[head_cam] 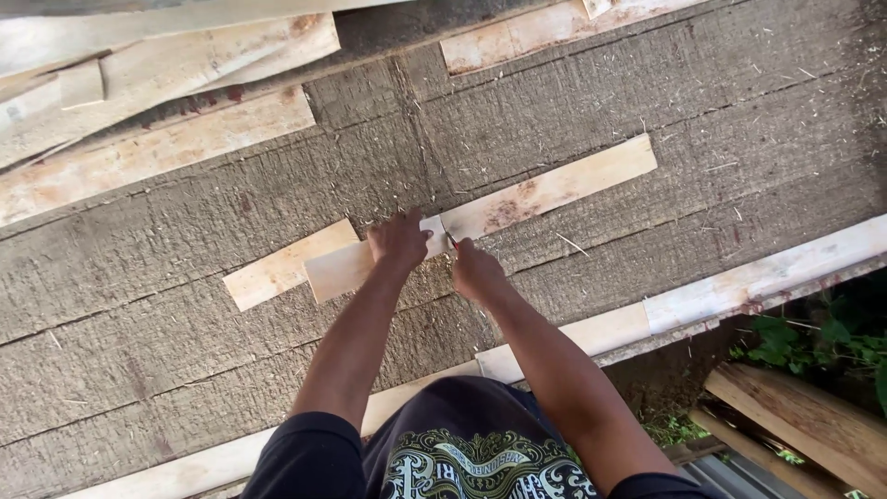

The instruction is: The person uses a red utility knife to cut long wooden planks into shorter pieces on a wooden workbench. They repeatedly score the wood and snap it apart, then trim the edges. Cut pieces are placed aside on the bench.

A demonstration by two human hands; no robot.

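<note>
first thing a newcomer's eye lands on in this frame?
The two hands at centre: the left hand presses down on a long pale wood strip lying slantwise across a rough grey timber surface, while the right hand holds a small pointed tool, hard to identify, against the strip. A shorter pale offcut lies just left of the hands, and more pale boards are stacked at top left.

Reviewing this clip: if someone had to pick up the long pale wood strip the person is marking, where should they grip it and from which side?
Probably the free far end of the long wood strip, pinching across its narrow width from above. It lies flat on the rough grey planks, so only its edges offer purchase. The left hand presses its middle and the right hand works beside it, so that part is taken.
</note>
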